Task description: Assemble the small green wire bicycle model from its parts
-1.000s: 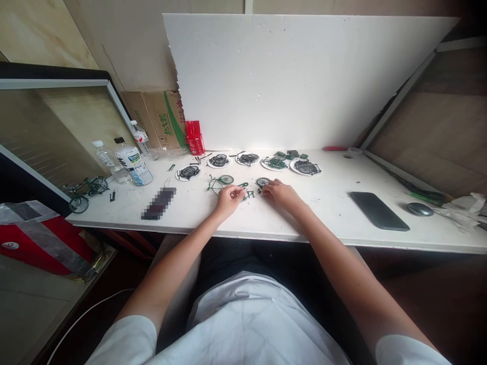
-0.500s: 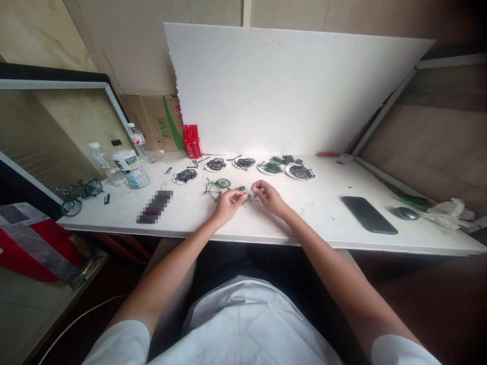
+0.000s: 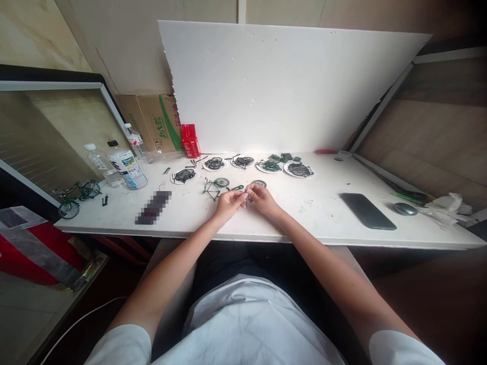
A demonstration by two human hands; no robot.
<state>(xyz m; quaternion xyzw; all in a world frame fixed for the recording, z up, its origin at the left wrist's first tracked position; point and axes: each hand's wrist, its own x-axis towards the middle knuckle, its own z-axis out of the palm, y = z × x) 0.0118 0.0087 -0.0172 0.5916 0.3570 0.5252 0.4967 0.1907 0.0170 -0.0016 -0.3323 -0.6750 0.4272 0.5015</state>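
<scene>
1. Miniature bicycle frame (image 3: 211, 190), thin-tubed and dark green, is lying on the smooth white table (image 3: 319, 213), just left of centre and beyond the left hand (image 3: 230, 203); one spoked wheel (image 3: 221, 182) is showing at its far right end.
2. One elongated green piece (image 3: 238, 187) is lying just beyond the left hand's fingers, and one loose round wheel (image 3: 259, 183) is resting just beyond the right hand (image 3: 262, 199).
3. Both hands are meeting near the table's middle, fingers bent and fingertips gathered close; whatever they may be pinching is too small to tell.
4. Five round white plates (image 3: 173, 177) are standing in a row on the far side: four are bearing tangled dark parts, one is bearing green parts.
5. One assembled green bicycle (image 3: 79, 195), slender and two-wheeled, is standing at the left edge.
6. Three clear-walled or labelled bottles (image 3: 128, 168) are standing at far left, near one printed brown cardboard box (image 3: 160, 121) and one glossy red box (image 3: 190, 141).
7. One white board (image 3: 289, 86), flat-faced and rough along its left edge, is rising behind the plates.
8. On the right, one dark rounded slab (image 3: 368, 211) is lying near one smooth oval mouse (image 3: 405, 209) and crumpled white material (image 3: 445, 209).
</scene>
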